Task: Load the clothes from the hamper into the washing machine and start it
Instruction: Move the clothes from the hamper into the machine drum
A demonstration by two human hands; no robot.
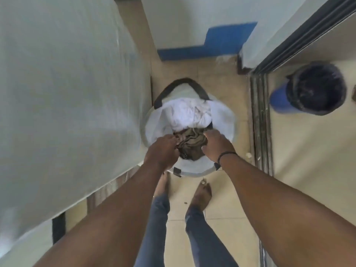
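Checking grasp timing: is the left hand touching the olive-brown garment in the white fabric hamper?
Touching. The head view shows the left hand with fingers curled into the olive-brown garment inside the white fabric hamper.

One hamper point(221, 120) is seen at the centre of the frame, with two dark handles counted on its rim. Two garments are counted inside it: one white garment point(190, 114) and one olive-brown garment point(192, 140). Two hands are counted, the left hand point(163, 149) and the right hand point(216, 145). One blue bin point(279, 100) is seen at the right. Two bare feet are counted below the hamper.
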